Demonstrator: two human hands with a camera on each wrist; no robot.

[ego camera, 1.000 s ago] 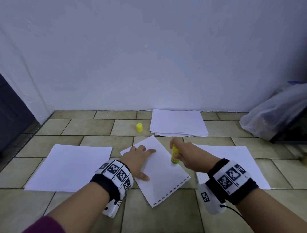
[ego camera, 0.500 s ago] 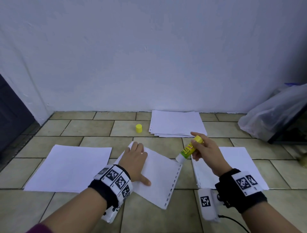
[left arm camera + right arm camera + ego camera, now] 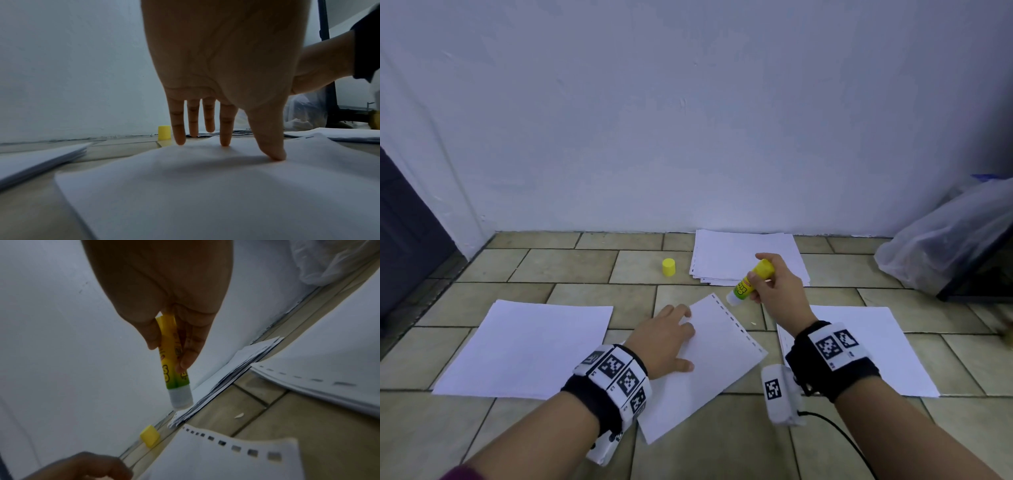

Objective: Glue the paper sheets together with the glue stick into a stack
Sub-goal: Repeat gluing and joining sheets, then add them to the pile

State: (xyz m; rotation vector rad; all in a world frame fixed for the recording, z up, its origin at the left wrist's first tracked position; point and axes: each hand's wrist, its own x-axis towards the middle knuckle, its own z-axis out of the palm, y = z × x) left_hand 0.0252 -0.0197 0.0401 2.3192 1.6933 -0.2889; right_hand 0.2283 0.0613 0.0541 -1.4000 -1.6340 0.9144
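Observation:
A white sheet point(image 3: 709, 370) with a punched edge lies tilted on the tiled floor between my arms. My left hand point(image 3: 666, 339) lies flat on it, with straight fingertips point(image 3: 225, 142) pressing the sheet point(image 3: 205, 186). My right hand point(image 3: 774, 287) grips the uncapped yellow-green glue stick point(image 3: 750, 282) in the air, tip down-left, just above the sheet's far corner. In the right wrist view the glue stick point(image 3: 174, 369) hangs over the punched edge of the sheet point(image 3: 226, 456).
The yellow cap point(image 3: 668, 267) stands on the floor near the wall. A pile of sheets point(image 3: 743, 253) lies by the wall. More paper lies left point(image 3: 527, 346) and right point(image 3: 876, 353). A plastic bag point(image 3: 948, 236) sits at the far right.
My left hand has turned the sheet anticlockwise, so its punched edge now faces right and away. My right hand lifted the glue stick off the paper and up to the right.

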